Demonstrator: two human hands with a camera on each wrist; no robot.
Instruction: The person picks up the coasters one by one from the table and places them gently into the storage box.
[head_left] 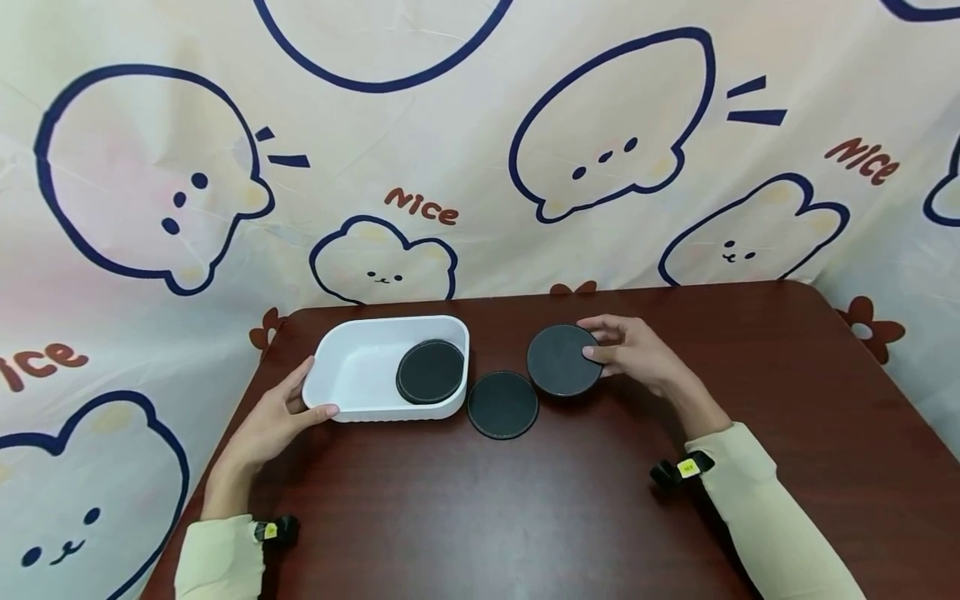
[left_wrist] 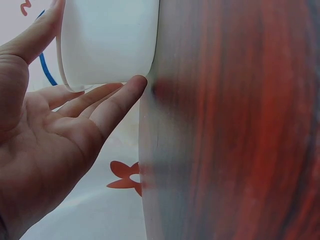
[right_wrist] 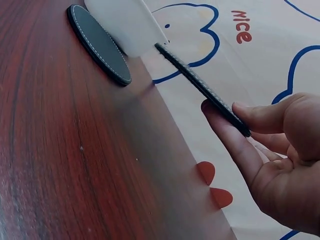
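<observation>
My left hand (head_left: 273, 421) grips the left end of a white rectangular tub (head_left: 352, 358), with the thumb at its near side. The left wrist view shows the fingers (left_wrist: 120, 102) against the tub's end wall. A round black coaster (head_left: 430, 372) lies inside the tub on the right. Between thumb and fingers, my right hand (head_left: 637, 354) pinches a second black coaster (head_left: 564, 360) by its right edge. In the right wrist view this coaster (right_wrist: 200, 87) is tilted and held off the table. A third coaster (head_left: 502, 405), with a stitched rim, lies flat just right of the tub.
The dark reddish-brown wooden table (head_left: 450, 517) has its far edge just behind the tub. A pale curtain (head_left: 480, 167) printed with blue-outlined bears hangs behind it and at both sides. Dark wrist cameras are strapped over both light sleeves (head_left: 772, 508).
</observation>
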